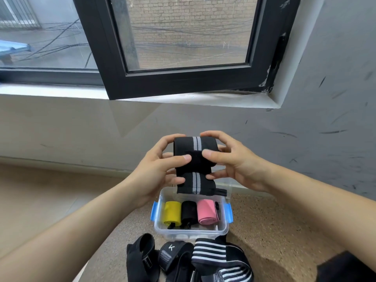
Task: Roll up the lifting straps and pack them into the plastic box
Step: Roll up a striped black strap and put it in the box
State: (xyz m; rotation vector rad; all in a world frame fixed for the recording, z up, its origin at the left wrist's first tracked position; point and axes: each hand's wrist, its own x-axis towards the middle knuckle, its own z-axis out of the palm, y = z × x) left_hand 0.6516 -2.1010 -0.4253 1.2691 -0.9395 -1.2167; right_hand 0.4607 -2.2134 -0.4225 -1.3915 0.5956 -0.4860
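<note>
Speckled floor (264, 231) by window; both hands, left hand (156, 171) and right hand (234, 163), pinch soft, springy black strap roll (193, 157); grip sides firmly.

Soft, even daylight comes through the black-framed glass window (183, 37) above and beyond the grip. Shadows are faint, a pale one on the speckled brown floor (274, 224) beneath it. The gripped black elastic strap with grey stripes (191, 148) is sharp; the window frame's lines bow near the edges.
</note>
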